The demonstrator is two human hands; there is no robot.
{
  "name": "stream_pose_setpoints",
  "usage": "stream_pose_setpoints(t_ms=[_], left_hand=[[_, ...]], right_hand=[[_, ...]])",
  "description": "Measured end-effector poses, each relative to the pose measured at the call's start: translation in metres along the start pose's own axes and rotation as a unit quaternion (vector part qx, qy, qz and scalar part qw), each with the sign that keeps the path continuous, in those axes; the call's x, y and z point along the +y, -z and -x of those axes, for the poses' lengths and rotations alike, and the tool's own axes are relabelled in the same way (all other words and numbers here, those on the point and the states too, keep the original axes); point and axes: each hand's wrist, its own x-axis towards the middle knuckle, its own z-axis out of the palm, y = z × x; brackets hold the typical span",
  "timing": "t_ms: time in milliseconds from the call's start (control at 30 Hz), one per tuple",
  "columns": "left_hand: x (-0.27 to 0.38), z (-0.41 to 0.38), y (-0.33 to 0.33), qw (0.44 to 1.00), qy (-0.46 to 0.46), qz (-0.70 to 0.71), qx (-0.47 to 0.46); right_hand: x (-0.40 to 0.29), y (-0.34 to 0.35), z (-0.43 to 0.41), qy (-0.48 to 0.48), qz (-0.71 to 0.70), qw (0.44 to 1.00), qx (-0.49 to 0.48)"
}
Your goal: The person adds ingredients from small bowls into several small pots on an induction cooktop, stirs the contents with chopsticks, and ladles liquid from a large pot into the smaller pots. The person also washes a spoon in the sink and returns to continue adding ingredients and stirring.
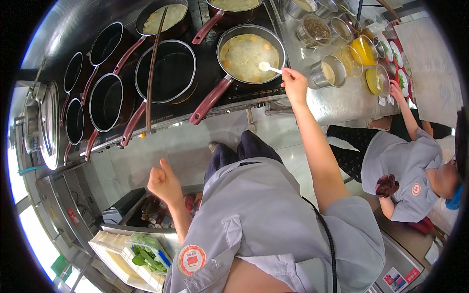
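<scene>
My right hand (295, 84) pinches the handle of a small white spoon (264, 66). The spoon's bowl is over the near right part of a saucepan (253, 28) of pale, cloudy broth (249, 55), where several yellow-orange lumps show. This pan's dark red handle (212, 99) points toward me. Well apart from the cookware, my left hand (163, 181) hangs in front of my body with curled fingers and the thumb up; nothing shows in it. An uncovered dark saucepan (165, 71) stands left of the broth pan, with long brown chopsticks (154, 66) laid across it.
More dark saucepans (106, 102) line the stove's left side; two pans at the back hold broth. On the steel counter (322, 104) are a steel cup (335, 71), tubs of yellow contents (364, 49) and a brown seasoning tub (314, 31). At right, a co-worker (403, 164) reaches among them.
</scene>
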Motion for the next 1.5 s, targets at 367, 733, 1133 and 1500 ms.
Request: stream_pose_setpoints(t_ms=[367,733,1133,1500], left_hand=[[-0.026,0.006,0.03,1.0,0.024,-0.003,0.018],[-0.072,-0.002,0.087,0.994,0.064,0.017,0.082],[-0.134,0.057,0.232,0.925,0.178,-0.067,0.329],[-0.185,0.066,0.285,0.787,0.364,-0.108,0.487]], right_hand=[[-0.007,0.007,0.004,-0.126,-0.226,0.966,0.0],[-0.168,-0.077,0.117,0.061,-0.253,0.945,-0.198],[-0.278,-0.282,0.347,-0.007,-0.268,0.692,-0.67],[-0.393,-0.443,0.491,0.064,-0.163,0.534,-0.828]])
